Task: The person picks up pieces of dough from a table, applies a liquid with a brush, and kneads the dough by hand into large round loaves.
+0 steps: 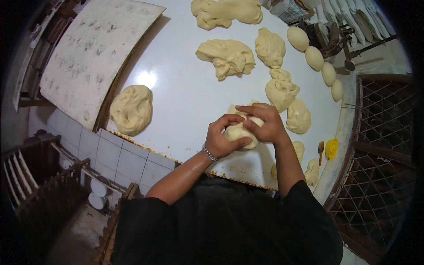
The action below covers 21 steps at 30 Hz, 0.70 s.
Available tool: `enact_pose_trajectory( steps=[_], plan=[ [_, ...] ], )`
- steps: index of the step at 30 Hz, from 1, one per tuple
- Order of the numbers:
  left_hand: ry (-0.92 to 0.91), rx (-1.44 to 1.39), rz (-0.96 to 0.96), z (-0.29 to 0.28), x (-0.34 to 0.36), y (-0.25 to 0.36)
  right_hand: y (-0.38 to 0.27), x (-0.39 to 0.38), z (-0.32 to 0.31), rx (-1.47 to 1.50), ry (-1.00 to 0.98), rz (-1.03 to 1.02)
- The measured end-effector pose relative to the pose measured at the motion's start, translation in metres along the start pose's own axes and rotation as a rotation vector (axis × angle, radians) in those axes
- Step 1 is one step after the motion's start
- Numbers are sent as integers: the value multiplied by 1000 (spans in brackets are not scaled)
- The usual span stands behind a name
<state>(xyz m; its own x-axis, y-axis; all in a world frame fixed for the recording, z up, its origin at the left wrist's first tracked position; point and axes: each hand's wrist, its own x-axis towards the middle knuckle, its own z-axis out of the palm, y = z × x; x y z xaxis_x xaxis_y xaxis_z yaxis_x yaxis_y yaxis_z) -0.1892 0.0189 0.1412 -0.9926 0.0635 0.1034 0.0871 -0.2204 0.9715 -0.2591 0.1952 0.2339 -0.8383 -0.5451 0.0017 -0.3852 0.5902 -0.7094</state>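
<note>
Both hands work a pale dough lump [240, 138] at the lower middle of the white worktop [168, 57]. My left hand [224, 139], with a metal bracelet at its wrist, wraps round the lump's left and front. My right hand [265, 123] grips it from the right, fingers bent over the top. More dough shows just behind the hands, partly hidden. A rough dough piece [298, 115] lies just right of them; more pieces [280, 90] lie beyond, and a large round mass [131, 109] sits at the left.
A pale board [95, 57] lies on the worktop's left. Further dough [225, 59] lies at the back, several smooth ovals [314, 58] along the right edge. A wooden-handled tool [320, 154] and yellow plastic item [331, 149] sit lower right, beside a metal lattice [375, 168]. A wooden rack [39, 181] stands lower left.
</note>
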Motion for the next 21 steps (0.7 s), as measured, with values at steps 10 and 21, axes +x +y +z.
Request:
enact_pose_trajectory(
  steps=[10, 21],
  plan=[
    [-392, 904, -498, 21, -171, -9, 56, -178, 145, 69, -532, 400],
    [-191, 612, -109, 28, 115, -86, 180, -172, 159, 734, 624, 420]
  ],
)
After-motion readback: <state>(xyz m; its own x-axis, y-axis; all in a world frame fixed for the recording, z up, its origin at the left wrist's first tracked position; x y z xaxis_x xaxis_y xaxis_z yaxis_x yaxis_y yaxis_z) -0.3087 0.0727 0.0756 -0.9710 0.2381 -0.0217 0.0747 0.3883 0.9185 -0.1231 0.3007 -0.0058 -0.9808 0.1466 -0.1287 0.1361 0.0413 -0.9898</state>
